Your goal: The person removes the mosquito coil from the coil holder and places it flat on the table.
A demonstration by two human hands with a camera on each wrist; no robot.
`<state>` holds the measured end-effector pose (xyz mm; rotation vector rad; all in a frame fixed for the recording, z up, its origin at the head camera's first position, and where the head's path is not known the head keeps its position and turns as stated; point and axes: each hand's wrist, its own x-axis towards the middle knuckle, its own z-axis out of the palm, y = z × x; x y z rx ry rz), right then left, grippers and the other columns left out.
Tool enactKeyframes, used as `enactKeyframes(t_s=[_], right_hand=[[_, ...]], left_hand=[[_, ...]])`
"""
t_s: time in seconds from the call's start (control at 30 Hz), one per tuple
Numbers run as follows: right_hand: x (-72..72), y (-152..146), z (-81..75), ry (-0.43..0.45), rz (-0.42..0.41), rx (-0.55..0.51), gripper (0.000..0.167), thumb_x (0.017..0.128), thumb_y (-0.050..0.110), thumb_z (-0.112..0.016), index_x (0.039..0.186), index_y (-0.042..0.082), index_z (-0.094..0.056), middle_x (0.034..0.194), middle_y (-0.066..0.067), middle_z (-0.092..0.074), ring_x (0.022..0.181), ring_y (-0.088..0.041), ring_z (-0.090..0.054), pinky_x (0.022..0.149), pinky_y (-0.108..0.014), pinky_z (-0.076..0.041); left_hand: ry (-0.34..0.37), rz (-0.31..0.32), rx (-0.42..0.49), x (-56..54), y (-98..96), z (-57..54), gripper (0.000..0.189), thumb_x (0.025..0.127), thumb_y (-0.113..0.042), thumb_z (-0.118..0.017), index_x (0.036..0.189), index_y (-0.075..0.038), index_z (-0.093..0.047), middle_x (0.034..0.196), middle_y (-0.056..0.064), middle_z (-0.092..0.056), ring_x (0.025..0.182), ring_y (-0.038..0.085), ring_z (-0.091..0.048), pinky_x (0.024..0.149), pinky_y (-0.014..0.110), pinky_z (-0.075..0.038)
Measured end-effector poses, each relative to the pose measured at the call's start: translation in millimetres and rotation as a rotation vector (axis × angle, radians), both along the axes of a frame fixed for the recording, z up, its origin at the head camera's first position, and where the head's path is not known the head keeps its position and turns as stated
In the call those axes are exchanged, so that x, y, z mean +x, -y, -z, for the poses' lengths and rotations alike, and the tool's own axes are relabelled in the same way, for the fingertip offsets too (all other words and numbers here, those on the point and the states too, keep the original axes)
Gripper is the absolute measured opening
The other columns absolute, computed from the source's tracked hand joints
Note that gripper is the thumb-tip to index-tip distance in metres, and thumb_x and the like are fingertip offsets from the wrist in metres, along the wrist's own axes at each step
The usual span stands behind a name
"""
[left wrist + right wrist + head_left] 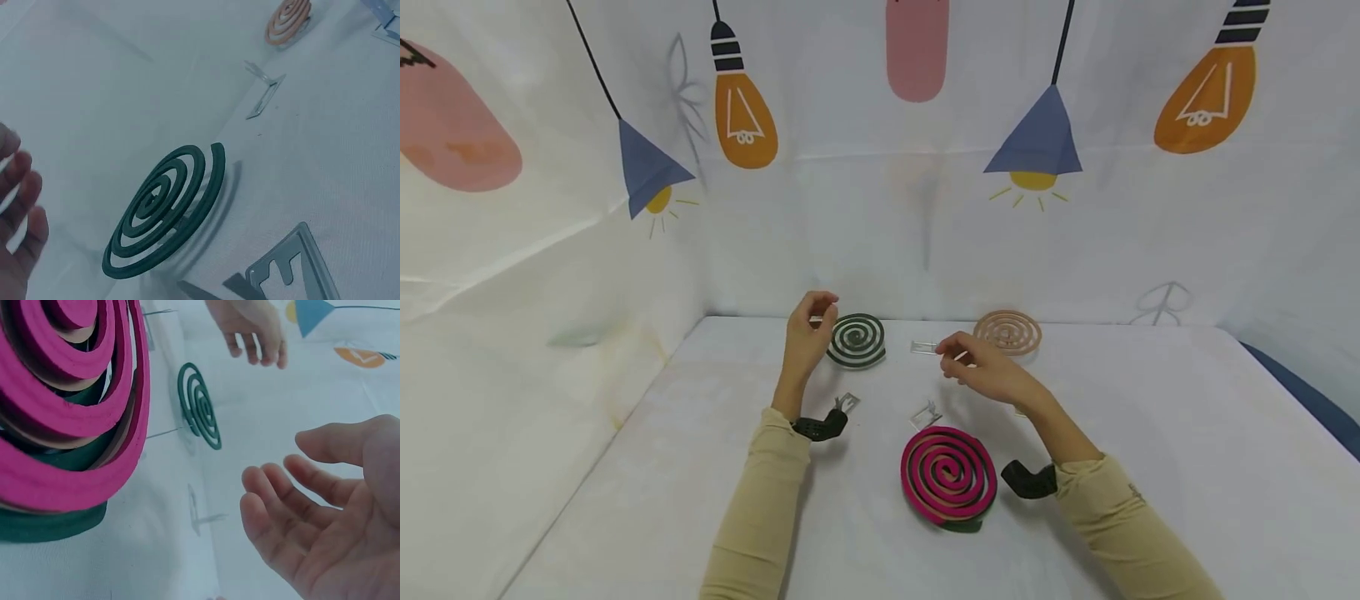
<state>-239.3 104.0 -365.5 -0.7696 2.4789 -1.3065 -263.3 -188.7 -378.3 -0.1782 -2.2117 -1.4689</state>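
My left hand (811, 323) hovers just left of the green mosquito coil (215, 178), its fingers loosely bent around nothing. That coil sits raised and tilted above the white cloth, a bit of metal showing beneath it. To the right, my right hand (985, 368) hangs in the air with bent fingers apart from the thumb and an empty palm. It is close to the tan mosquito coil (1007, 332) and a small metal coil stand (923, 347). Nearer to me lies a stack of pink, tan and green mosquito coils (949, 473), pink uppermost.
One metal stand (847, 403) lies by the left wrist, another metal stand (926, 415) just behind the stack. A further piece (1020, 412) is mostly hidden under the right wrist. White cloth walls (865, 233) with printed lamps rise behind and at the left.
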Motion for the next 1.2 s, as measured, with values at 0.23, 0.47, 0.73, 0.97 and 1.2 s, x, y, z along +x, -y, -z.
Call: enactKeyframes(t_s=[0.23,0.47,0.73,0.97,1.2], right_hand=[[-15.8,10.9,-5.1,0.063,-0.023,0.033,0.033,0.097,0.019,-0.049,0.126,0.005,-0.049,0.114,-0.015,-0.056,0.106,-0.034,-0.060,0.084,-0.035,-0.052],[-31.7,31.7,-20.7,0.117,-0.023,0.093,0.038,0.097,0.021,-0.049,0.132,0.007,-0.044,0.123,-0.015,-0.050,0.113,-0.029,-0.056,0.088,-0.036,-0.052],[-47.5,61.5,-23.8,0.192,-0.021,0.098,0.048,0.097,0.023,-0.049,0.141,0.010,-0.034,0.139,-0.017,-0.041,0.125,-0.030,-0.049,0.099,-0.040,-0.046],[-56.5,78.7,-15.8,0.239,0.009,0.107,0.055,0.098,0.023,-0.048,0.146,0.009,-0.027,0.148,-0.019,-0.031,0.129,-0.034,-0.045,0.104,-0.043,-0.041],[-62.8,92.7,-2.3,0.261,0.015,0.142,0.061,0.098,0.025,-0.047,0.149,0.009,-0.020,0.150,-0.020,-0.028,0.123,-0.041,-0.049,0.106,-0.049,-0.037]], left_hand=[[0.117,-0.217,0.071,-17.4,16.5,35.1,0.025,0.092,-0.016,-0.053,0.115,-0.008,-0.058,0.105,0.013,-0.061,0.094,0.027,-0.059,0.075,0.032,-0.046],[0.165,-0.218,0.051,-19.9,21.4,55.3,0.026,0.093,-0.015,-0.054,0.118,-0.006,-0.057,0.106,0.015,-0.060,0.091,0.030,-0.059,0.081,0.034,-0.047],[0.208,-0.223,0.032,-20.2,22.5,62.4,0.032,0.092,-0.028,-0.059,0.118,-0.011,-0.059,0.105,0.014,-0.064,0.091,0.028,-0.063,0.082,0.038,-0.049],[0.243,-0.207,-0.011,-21.1,19.5,64.2,0.033,0.092,-0.033,-0.058,0.118,-0.013,-0.061,0.106,0.012,-0.067,0.096,0.027,-0.064,0.084,0.041,-0.050],[0.247,-0.238,-0.030,-16.8,23.9,67.5,0.030,0.093,-0.029,-0.058,0.117,-0.012,-0.062,0.103,0.011,-0.068,0.093,0.026,-0.066,0.082,0.041,-0.052]])
